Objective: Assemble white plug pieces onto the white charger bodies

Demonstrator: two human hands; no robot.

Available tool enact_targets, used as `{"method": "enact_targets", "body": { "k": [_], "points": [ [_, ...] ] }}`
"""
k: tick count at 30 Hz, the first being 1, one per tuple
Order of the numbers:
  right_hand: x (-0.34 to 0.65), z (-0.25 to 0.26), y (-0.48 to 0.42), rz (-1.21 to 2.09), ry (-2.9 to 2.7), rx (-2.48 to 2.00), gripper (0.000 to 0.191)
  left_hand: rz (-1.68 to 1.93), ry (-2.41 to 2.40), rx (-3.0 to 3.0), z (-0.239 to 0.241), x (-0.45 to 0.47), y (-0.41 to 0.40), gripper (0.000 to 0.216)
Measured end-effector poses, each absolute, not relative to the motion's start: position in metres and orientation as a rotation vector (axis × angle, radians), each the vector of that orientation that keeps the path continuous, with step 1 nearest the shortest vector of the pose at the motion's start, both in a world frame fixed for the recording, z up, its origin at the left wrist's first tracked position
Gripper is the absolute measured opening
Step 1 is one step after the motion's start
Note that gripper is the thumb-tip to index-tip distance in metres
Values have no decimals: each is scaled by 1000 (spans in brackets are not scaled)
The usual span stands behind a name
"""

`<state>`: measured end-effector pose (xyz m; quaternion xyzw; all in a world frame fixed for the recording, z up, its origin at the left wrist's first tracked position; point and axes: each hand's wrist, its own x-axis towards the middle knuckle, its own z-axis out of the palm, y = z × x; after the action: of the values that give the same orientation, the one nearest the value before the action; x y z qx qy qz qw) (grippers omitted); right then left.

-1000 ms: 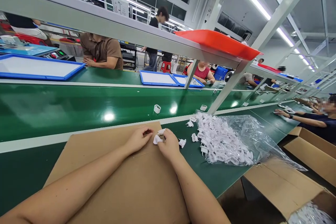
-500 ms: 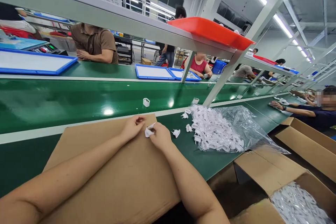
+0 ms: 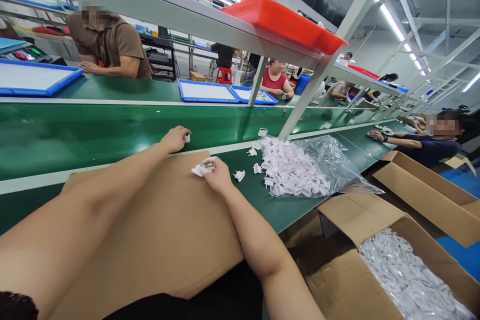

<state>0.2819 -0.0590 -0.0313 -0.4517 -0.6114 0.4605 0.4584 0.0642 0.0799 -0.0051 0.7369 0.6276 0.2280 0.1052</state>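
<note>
My left hand [image 3: 175, 139] reaches over the green conveyor, its fingers closed around a small white charger housing [image 3: 186, 138]. Above the cardboard sheet [image 3: 161, 225], my right hand [image 3: 218, 174] pinches a white plug part [image 3: 201, 169] between thumb and fingers. Just right of that hand, a loose white two-pin plug part [image 3: 239, 175] lies on the green bench. Farther right, a heap of similar white plug parts [image 3: 292, 167] spills from a clear plastic bag [image 3: 330, 160].
An orange-red tray [image 3: 285, 22] rests on the overhead shelf, held by a slanted post [image 3: 305, 100]. Open cartons stand at lower right, one holding bagged white parts [image 3: 405, 270]. Blue-rimmed trays [image 3: 208, 91] lie across the conveyor [image 3: 93, 132]. A co-worker [image 3: 423, 140] sits at right.
My left hand has moved forward from the cardboard to the conveyor and closed on the white charger housing there. My right hand still holds its plug part over the cardboard. The view has shifted slightly.
</note>
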Motion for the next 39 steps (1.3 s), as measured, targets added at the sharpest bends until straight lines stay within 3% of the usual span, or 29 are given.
{"method": "enact_targets", "body": {
  "k": [7,11,14,17,21,25,30,34,39],
  "points": [
    [287,-14,-54,1345,-1143,-1005,30,727,1697,2217,11,70,10,34],
    [291,-12,-60,1201,-1270,-1013,47,734,1506,2114,5,85,-55,39],
    [296,-12,-64,984,-1527,-1057,40,827,1388,1944,-11,91,-81,49],
    [299,-11,-67,879,-1661,-1111,25,952,1381,1749,-28,91,-85,63],
    [300,-12,-68,783,-1798,-1216,16,1025,1342,1651,-42,91,-82,62],
    [300,-20,-63,744,-1895,-1274,34,996,1390,1650,-42,91,-83,62],
    [295,-25,-62,792,-1751,-1264,25,967,1386,1658,-39,91,-83,64],
    [287,-14,-73,539,-1924,-1124,32,1009,1281,1649,-39,92,-84,62],
    [280,-8,-81,489,-2089,-1069,36,1035,1202,1640,-39,92,-84,58]
  ]
}}
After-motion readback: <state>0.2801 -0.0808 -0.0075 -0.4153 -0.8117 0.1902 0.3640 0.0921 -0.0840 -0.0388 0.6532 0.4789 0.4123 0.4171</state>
